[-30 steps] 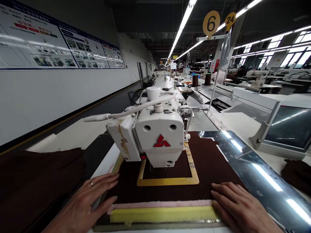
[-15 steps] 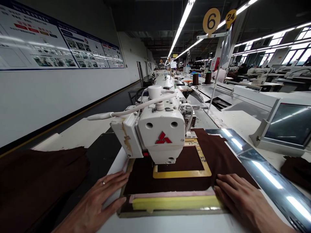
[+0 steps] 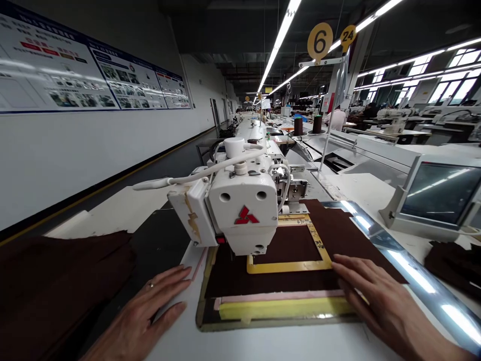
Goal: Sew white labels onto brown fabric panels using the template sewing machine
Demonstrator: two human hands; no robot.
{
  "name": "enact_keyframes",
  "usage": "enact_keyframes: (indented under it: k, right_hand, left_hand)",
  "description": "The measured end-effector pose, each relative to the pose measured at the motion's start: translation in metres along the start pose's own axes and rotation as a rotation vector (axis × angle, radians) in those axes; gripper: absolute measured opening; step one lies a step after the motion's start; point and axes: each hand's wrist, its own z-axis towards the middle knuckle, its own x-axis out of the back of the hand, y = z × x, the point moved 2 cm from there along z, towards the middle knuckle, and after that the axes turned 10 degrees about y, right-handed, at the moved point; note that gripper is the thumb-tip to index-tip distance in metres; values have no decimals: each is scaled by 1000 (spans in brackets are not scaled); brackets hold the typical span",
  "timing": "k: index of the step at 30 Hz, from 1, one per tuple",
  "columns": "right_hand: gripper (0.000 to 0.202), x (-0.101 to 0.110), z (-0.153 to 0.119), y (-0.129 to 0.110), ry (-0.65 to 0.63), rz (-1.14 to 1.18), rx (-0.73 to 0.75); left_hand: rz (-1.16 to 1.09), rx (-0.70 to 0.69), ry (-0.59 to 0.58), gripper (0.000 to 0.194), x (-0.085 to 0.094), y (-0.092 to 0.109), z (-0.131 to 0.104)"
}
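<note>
With 12 o'clock taken as straight ahead of the wearer, the yellow frame (image 3: 287, 267) is found at about 10 o'clock from the right hand (image 3: 379, 296), whose fingertips are placed at its near right corner. The left hand (image 3: 154, 301) is set well apart from the frame, at its 8 o'clock. The frame is laid on a brown cloth panel (image 3: 274, 286), its near bar aligned from 9 to 3 o'clock; its left part is partly hidden by the white sewing-machine head (image 3: 244, 200), by which the way from 11 o'clock is obstructed.

The right hand is held flat, fingers close together; nothing is seen gripped, though its underside is hidden. The left hand is spread, palm down, thumb apart, with nothing seen in it, over the tabletop (image 3: 278, 346). At the cloth's 6 o'clock edge a yellow strip (image 3: 285, 308) is seen, its right end covered by the right hand. A dark cloth pile (image 3: 63, 271) is placed at the left hand's 10 o'clock, a monitor (image 3: 439, 193) at the right hand's 1 o'clock.
</note>
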Motion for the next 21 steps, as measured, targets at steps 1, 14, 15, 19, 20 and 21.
enact_keyframes:
  k: [1,14,15,19,20,21]
  right_hand:
    - [30,-3,0,-4,-15,22,36]
    - [29,-20,-8,-14,-48,69,-23]
    - [29,-20,-8,-14,-58,70,-32]
    - [29,-24,-10,-13,-70,81,-48]
    - [29,-26,-10,-12,-68,83,-48]
    - [29,-27,-10,-12,-69,84,-50]
  left_hand:
    - [5,-24,-9,50,0,6,2]
    - [91,-166,-194,70,-6,32,6]
    - [88,-166,-199,71,-6,32,6]
    - [79,-137,-205,71,-6,32,5]
    - [77,-131,-206,70,-4,31,4]
    - [74,-124,-205,69,-3,30,2]
